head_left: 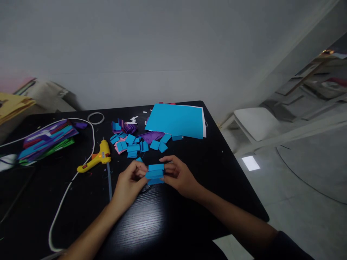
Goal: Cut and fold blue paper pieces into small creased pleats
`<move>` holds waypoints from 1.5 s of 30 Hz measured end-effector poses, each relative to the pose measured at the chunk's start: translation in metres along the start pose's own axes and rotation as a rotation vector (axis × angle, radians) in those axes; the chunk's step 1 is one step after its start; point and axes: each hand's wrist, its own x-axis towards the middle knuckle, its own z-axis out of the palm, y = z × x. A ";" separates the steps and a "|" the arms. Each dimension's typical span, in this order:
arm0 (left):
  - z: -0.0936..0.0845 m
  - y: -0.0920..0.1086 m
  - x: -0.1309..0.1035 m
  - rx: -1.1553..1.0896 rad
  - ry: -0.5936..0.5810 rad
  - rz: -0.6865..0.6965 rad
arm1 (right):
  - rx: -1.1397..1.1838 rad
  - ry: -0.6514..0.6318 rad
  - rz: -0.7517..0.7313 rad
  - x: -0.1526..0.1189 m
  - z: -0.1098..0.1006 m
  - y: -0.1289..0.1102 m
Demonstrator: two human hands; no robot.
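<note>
Between my two hands is a folded blue paper piece [155, 174], with creased layers that show as stacked strips. My left hand [132, 179] pinches its left end between thumb and fingers. On the other end, my right hand [179, 176] grips it the same way, with the index finger stretched out above. Just beyond my hands lies a loose heap of small folded blue paper pieces [133, 148], some over pink paper. A yellow hot glue gun [101, 157] lies on its side left of my left hand, a glue stick trailing from its back.
Blue sheets [176, 121] lie at the back right of the black table [206, 216]. A bundle of coloured paper [48, 139] sits at the left. The glue gun's white cord [63, 198] loops across the left side. A white chair [256, 121] stands beyond the right edge.
</note>
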 end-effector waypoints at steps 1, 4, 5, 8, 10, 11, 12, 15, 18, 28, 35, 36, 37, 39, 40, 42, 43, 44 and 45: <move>0.002 0.000 0.000 -0.042 0.013 0.000 | -0.003 0.012 -0.001 0.000 0.000 0.001; 0.004 0.001 0.003 -0.176 -0.012 -0.033 | -0.014 0.052 0.016 0.001 0.000 0.000; 0.003 0.001 0.003 -0.203 -0.046 -0.058 | -0.004 0.058 0.032 0.001 -0.001 0.000; -0.001 0.002 0.005 -0.221 -0.205 -0.146 | 0.090 0.038 0.102 0.002 -0.003 -0.003; -0.004 0.004 0.004 -0.241 -0.293 -0.195 | 0.206 0.020 0.174 0.002 -0.005 -0.004; -0.005 0.005 0.004 -0.266 -0.320 -0.215 | 0.274 0.005 0.218 0.002 -0.006 -0.005; -0.005 0.006 0.003 -0.298 -0.340 -0.231 | 0.343 -0.018 0.264 0.002 -0.007 -0.005; -0.006 0.005 0.000 -0.398 -0.396 -0.259 | 0.472 -0.125 0.371 0.002 -0.010 -0.005; -0.007 0.002 -0.003 -0.476 -0.456 -0.273 | 0.488 -0.209 0.413 0.001 -0.012 -0.002; -0.012 0.010 -0.002 -0.378 -0.526 -0.245 | 0.386 -0.099 0.406 0.001 -0.008 0.001; -0.009 0.013 -0.003 -0.253 -0.461 -0.163 | 0.309 -0.070 0.258 0.003 -0.006 0.005; -0.008 0.012 -0.003 -0.236 -0.438 -0.153 | 0.289 -0.068 0.221 0.004 -0.006 0.006; -0.007 0.012 -0.003 -0.227 -0.421 -0.145 | 0.267 -0.068 0.188 0.004 -0.005 0.007; -0.006 0.010 -0.003 -0.218 -0.405 -0.137 | 0.217 -0.062 0.140 0.003 -0.005 0.007; -0.006 0.010 -0.003 -0.211 -0.403 -0.132 | 0.191 -0.056 0.127 0.003 -0.004 0.006; -0.006 0.010 -0.003 -0.167 -0.389 -0.113 | 0.142 -0.047 0.116 0.002 -0.004 0.003; -0.006 0.010 -0.003 -0.128 -0.381 -0.096 | 0.117 -0.045 0.114 0.002 -0.004 0.001; -0.007 0.011 -0.003 -0.082 -0.376 -0.075 | 0.092 -0.045 0.113 0.002 -0.004 -0.001; -0.007 0.011 -0.003 -0.035 -0.378 -0.052 | 0.067 -0.048 0.113 0.002 -0.004 -0.003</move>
